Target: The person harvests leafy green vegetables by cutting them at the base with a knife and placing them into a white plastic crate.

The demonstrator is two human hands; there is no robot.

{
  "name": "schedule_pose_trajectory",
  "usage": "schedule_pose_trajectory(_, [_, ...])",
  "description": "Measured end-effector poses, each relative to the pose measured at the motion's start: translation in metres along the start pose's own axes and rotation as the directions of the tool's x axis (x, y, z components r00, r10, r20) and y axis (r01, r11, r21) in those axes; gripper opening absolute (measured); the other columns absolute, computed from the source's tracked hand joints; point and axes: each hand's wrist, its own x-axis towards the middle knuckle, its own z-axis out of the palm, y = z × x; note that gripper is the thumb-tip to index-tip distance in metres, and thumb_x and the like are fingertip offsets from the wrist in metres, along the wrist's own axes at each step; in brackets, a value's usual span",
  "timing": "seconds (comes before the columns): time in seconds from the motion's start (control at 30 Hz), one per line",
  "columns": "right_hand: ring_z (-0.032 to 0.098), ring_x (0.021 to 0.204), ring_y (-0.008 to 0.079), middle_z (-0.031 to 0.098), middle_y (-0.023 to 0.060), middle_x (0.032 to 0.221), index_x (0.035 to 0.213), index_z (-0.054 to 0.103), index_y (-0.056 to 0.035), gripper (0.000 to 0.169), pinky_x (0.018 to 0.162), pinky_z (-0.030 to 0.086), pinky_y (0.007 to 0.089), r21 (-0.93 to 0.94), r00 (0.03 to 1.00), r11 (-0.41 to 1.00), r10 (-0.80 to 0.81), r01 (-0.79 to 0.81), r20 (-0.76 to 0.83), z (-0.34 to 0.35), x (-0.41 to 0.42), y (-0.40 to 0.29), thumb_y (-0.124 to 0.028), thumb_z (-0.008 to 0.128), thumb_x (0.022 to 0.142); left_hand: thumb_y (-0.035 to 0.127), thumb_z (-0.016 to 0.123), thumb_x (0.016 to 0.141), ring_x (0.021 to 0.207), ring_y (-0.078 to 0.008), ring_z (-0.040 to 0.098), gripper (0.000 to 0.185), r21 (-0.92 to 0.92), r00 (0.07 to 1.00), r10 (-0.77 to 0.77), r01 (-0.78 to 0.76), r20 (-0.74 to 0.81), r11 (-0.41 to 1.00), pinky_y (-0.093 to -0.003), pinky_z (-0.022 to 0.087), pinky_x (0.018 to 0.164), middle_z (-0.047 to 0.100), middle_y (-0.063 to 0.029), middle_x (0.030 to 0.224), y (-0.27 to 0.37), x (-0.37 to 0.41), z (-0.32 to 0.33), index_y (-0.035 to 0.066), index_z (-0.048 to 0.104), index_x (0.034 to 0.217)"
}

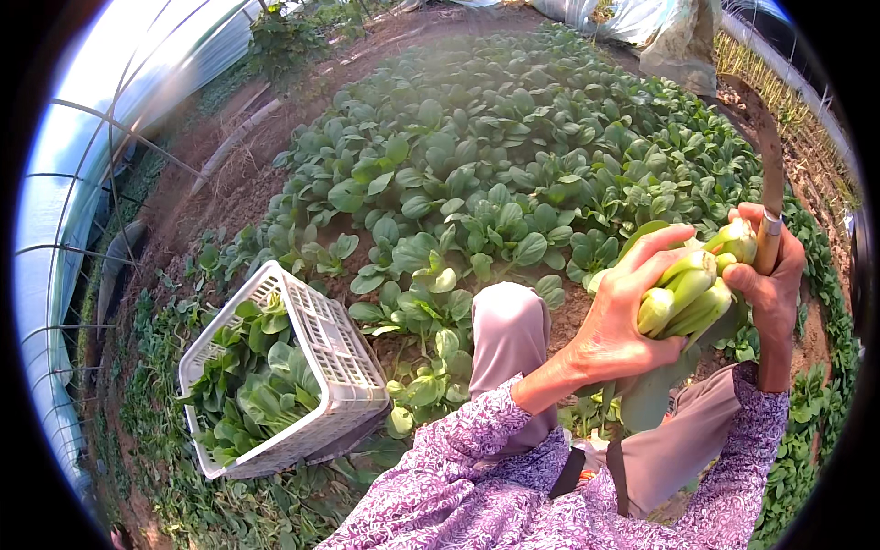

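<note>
My left hand (622,302) is wrapped around a bunch of cut bok choy (687,292), its pale stem ends facing up and to the right. The leaves hang down below the hand, partly hidden by it. In my right hand (773,275) is a sickle (768,230) with a wooden handle and a metal collar. Its brown, curved blade points up, away from the bunch. My right thumb and fingers also touch a stem at the bunch's right side.
A white plastic crate (350,350) stands tilted at my left, with cut leafy greens (275,378) inside. Ahead spreads a dense bed of growing bok choy (481,137). Loose leaves (227,509) litter the ground by the crate. Plastic sheeting on metal hoops (62,247) runs along the left.
</note>
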Motion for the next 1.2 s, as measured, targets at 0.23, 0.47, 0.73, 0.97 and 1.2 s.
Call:
schedule_pose_trajectory(0.23, [0.058, 0.083, 0.0123, 0.059, 0.0052, 0.093, 0.113, 0.052, 0.0021, 0.065, 0.076, 0.047, 0.0242, 0.042, 0.996, 0.996, -0.075, 0.078, -0.057, 0.034, 0.023, -0.03, -0.022, 0.084, 0.061, 0.01, 0.071, 0.048, 0.131, -0.0308, 0.027, 0.079, 0.266, 0.998, 0.065, -0.057, -0.022, 0.962, -0.0417, 0.025, 0.105, 0.033, -0.0148, 0.14, 0.0, 0.013, -0.026, 0.005, 0.046, 0.122])
schedule_pose_trajectory(0.47, [0.052, 0.057, 0.0064, 0.064, 0.0102, 0.084, 0.109, 0.05, 0.0034, 0.054, 0.049, 0.039, 0.0169, 0.4, 0.997, 0.913, 0.072, -0.079, 0.032, 0.04, 0.05, 0.013, -0.013, 0.078, 0.066, 0.006, 0.074, 0.054, 0.113, -0.0157, 0.045, 0.107, -0.56, 0.876, -0.441, 0.468, 0.194, 0.684, -0.0294, 0.034, 0.099, 0.044, -0.0085, 0.128, -0.015, 0.028, -0.015, 0.008, 0.016, 0.144])
schedule_pose_trajectory(0.73, [0.047, 0.05, 0.001, 0.06, 0.0022, 0.077, 0.098, 0.054, 0.0001, 0.04, 0.041, 0.033, 0.0139, 0.575, 0.956, 0.77, 0.159, -0.276, 0.247, 0.057, 0.072, 0.069, -0.016, 0.078, 0.07, 0.014, 0.077, 0.058, 0.091, -0.0128, 0.055, 0.062, -0.49, 0.744, -0.662, 0.611, 0.09, 0.621, -0.028, 0.045, 0.082, 0.056, -0.0033, 0.099, -0.049, 0.013, -0.008, 0.003, 0.051, 0.114])
schedule_pose_trajectory(0.97, [0.043, 0.044, 0.0013, 0.06, 0.0025, 0.069, 0.09, 0.056, -0.0009, 0.051, 0.037, 0.031, 0.0133, 0.46, 0.883, 0.802, 0.171, -0.382, 0.437, 0.109, 0.066, 0.052, -0.051, 0.057, 0.084, 0.01, 0.065, 0.063, 0.073, -0.0123, 0.06, 0.042, -0.555, 0.773, -0.615, 0.446, -0.157, 0.702, -0.0258, 0.051, 0.068, 0.062, -0.0072, 0.087, 0.016, -0.012, -0.05, -0.002, 0.056, 0.103])
schedule_pose_trajectory(1.2, [0.058, 0.053, 0.0048, 0.06, 0.0052, 0.07, 0.09, 0.053, -0.0024, 0.054, 0.035, 0.032, 0.0145, -0.001, 0.964, 0.989, 0.143, -0.146, 0.225, 0.109, 0.094, 0.121, -0.056, 0.048, 0.087, 0.016, 0.063, 0.07, 0.068, -0.0167, 0.062, 0.033, -0.431, 0.627, -0.468, 0.225, -0.622, 0.874, -0.027, 0.053, 0.065, 0.062, -0.0091, 0.082, 0.134, -0.065, -0.177, 0.0, 0.059, 0.098])
